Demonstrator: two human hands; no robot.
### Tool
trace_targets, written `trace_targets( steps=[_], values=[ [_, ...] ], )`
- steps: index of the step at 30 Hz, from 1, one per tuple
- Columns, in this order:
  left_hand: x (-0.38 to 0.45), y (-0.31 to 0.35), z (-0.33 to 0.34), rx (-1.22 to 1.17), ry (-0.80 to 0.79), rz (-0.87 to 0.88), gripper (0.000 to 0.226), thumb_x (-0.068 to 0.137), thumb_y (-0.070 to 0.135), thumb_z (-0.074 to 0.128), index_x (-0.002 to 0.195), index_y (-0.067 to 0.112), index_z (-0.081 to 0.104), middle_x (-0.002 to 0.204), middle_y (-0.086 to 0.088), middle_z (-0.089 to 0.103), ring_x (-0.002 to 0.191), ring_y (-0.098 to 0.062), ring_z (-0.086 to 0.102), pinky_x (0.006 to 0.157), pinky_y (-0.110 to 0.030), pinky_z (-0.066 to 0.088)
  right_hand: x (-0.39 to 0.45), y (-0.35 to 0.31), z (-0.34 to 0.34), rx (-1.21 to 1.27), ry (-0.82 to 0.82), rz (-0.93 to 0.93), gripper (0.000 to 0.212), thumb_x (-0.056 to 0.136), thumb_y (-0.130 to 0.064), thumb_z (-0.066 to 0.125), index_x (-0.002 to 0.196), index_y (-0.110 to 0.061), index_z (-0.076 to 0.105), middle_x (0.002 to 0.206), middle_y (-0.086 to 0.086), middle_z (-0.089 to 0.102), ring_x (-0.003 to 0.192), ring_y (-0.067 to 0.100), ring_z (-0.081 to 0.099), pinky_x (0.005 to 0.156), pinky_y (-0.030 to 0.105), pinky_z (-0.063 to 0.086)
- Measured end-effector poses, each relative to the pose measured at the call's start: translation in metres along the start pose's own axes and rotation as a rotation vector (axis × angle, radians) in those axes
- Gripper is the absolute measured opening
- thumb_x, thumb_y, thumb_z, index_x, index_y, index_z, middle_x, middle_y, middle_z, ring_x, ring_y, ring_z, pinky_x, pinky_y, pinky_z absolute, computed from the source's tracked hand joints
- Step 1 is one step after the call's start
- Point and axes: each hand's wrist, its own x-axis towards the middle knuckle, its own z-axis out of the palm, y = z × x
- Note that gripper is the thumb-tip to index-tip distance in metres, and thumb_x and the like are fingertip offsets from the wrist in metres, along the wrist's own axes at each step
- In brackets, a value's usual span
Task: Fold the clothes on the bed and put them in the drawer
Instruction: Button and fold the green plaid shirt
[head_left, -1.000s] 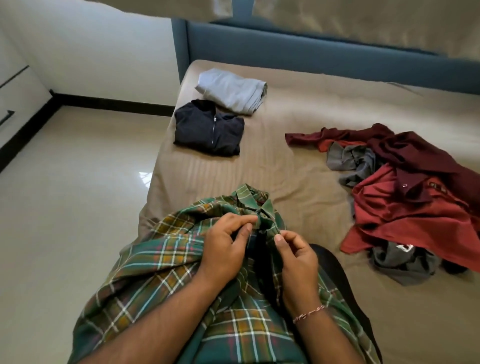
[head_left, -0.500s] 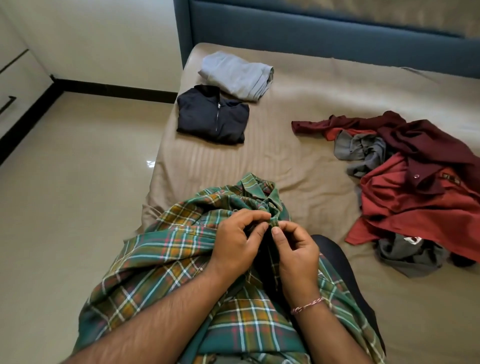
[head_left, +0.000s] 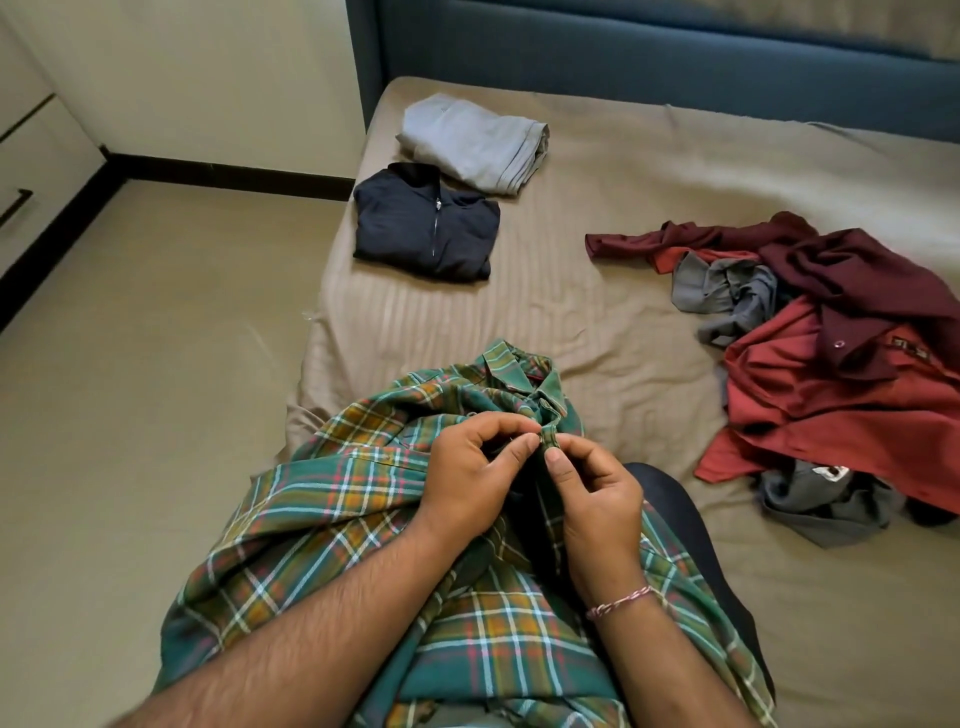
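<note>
Plaid shirt (head_left: 395, 525) at near bed (head_left: 649, 218) edge, on lap. Left hand (head_left: 475, 475) and right hand (head_left: 597, 499) both pinch placket under collar. Better fasten button squarely, then flatten before fold.

Landmark = checked shirt (head_left: 332, 499), on the near edge of the bed (head_left: 623, 249), draped toward the viewer. Both hands on it near the collar: left hand (head_left: 467, 478) left of the placket, right hand (head_left: 597, 493) right of it. Behind-left of shirt: folded zip jacket (head_left: 423, 223), w/ folded trousers (head_left: 472, 140) just behind that. Right & behind: loose clothes pile (head_left: 831, 353). Headboard (head_left: 675, 57) at far end. Floor (head_left: 130, 364) to the left.
</note>
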Motion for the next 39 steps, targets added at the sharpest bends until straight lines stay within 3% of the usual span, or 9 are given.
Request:
trace_targets(
  steps=[5, 10, 17, 21, 23, 26, 31, 34, 39],
  values=[
    [0.001, 0.0, 0.0, -0.027, 0.02, -0.036, 0.012, 0.089, 0.006, 0.081, 0.094, 0.017, 0.082, 0.09, 0.009, 0.079, 0.089, -0.006, 0.075, 0.081, -0.02, 0.058, 0.0, 0.001, 0.0, -0.006, -0.003, 0.01, 0.016, 0.094, -0.001, 0.071, 0.097, -0.016, 0.078, 0.097, 0.002, 0.079, 0.094, 0.017, 0.075, 0.088, 0.033, 0.061],
    [0.001, -0.001, 0.0, -0.041, 0.025, -0.054, 0.011, 0.089, 0.006, 0.08, 0.093, 0.017, 0.082, 0.089, 0.007, 0.079, 0.086, -0.008, 0.075, 0.079, -0.023, 0.06, 0.0, 0.002, -0.003, 0.06, -0.048, 0.017, 0.019, 0.096, -0.014, 0.062, 0.099, -0.016, 0.08, 0.102, 0.009, 0.079, 0.101, 0.03, 0.074, 0.092, 0.046, 0.058],
    [0.003, 0.001, 0.0, -0.083, -0.054, -0.095, 0.016, 0.09, 0.0, 0.076, 0.094, 0.015, 0.077, 0.082, 0.004, 0.075, 0.073, -0.004, 0.068, 0.071, -0.02, 0.057, 0.003, 0.004, -0.001, 0.105, -0.064, 0.071, 0.025, 0.099, 0.006, 0.057, 0.102, -0.006, 0.079, 0.103, 0.013, 0.078, 0.104, 0.033, 0.074, 0.096, 0.05, 0.058],
    [0.006, -0.002, -0.001, -0.129, -0.113, -0.116, 0.02, 0.091, -0.003, 0.074, 0.1, 0.015, 0.075, 0.08, -0.001, 0.068, 0.072, -0.009, 0.062, 0.07, -0.024, 0.056, 0.01, 0.003, -0.001, 0.317, -0.092, 0.262, 0.04, 0.091, 0.02, 0.044, 0.093, 0.0, 0.079, 0.109, 0.029, 0.073, 0.109, 0.046, 0.069, 0.097, 0.048, 0.058],
    [0.008, -0.004, -0.002, -0.137, -0.144, -0.126, 0.022, 0.091, -0.003, 0.073, 0.1, 0.017, 0.074, 0.078, -0.001, 0.066, 0.071, -0.012, 0.06, 0.069, -0.029, 0.055, 0.012, 0.004, -0.003, 0.335, -0.139, 0.261, 0.035, 0.093, 0.018, 0.05, 0.092, -0.002, 0.079, 0.111, 0.031, 0.071, 0.108, 0.046, 0.07, 0.094, 0.044, 0.06],
    [0.01, -0.008, -0.005, -0.155, -0.196, -0.171, 0.021, 0.091, -0.001, 0.074, 0.102, 0.016, 0.073, 0.074, 0.0, 0.065, 0.068, -0.014, 0.058, 0.066, -0.028, 0.052, 0.012, 0.004, -0.006, 0.197, -0.225, 0.116, 0.017, 0.093, 0.006, 0.067, 0.1, -0.004, 0.078, 0.109, 0.023, 0.074, 0.106, 0.039, 0.072, 0.095, 0.045, 0.059],
    [0.014, -0.012, -0.011, -0.104, -0.276, -0.196, 0.021, 0.093, 0.001, 0.072, 0.107, 0.016, 0.072, 0.077, -0.008, 0.071, 0.071, -0.022, 0.062, 0.071, -0.04, 0.052, 0.017, 0.005, -0.01, -0.057, -0.266, 0.021, 0.021, 0.086, 0.0, 0.08, 0.102, -0.012, 0.079, 0.102, 0.01, 0.077, 0.098, 0.029, 0.074, 0.091, 0.042, 0.061],
    [0.014, -0.014, -0.011, -0.021, -0.267, -0.177, 0.023, 0.095, 0.003, 0.068, 0.108, 0.021, 0.072, 0.081, -0.009, 0.075, 0.073, -0.031, 0.069, 0.072, -0.047, 0.058, 0.016, 0.003, -0.009, -0.25, -0.27, -0.066, 0.023, 0.084, -0.003, 0.083, 0.101, -0.018, 0.078, 0.096, -0.001, 0.077, 0.089, 0.017, 0.074, 0.083, 0.03, 0.061],
    [0.012, -0.01, -0.008, 0.09, -0.26, -0.106, 0.024, 0.096, 0.013, 0.071, 0.114, 0.029, 0.072, 0.079, 0.003, 0.074, 0.072, -0.013, 0.07, 0.07, -0.033, 0.059, 0.014, 0.002, -0.008, -0.603, -0.222, -0.382, 0.025, 0.079, -0.006, 0.084, 0.098, -0.021, 0.078, 0.096, -0.013, 0.073, 0.087, 0.007, 0.07, 0.078, 0.019, 0.055]
  ],
)
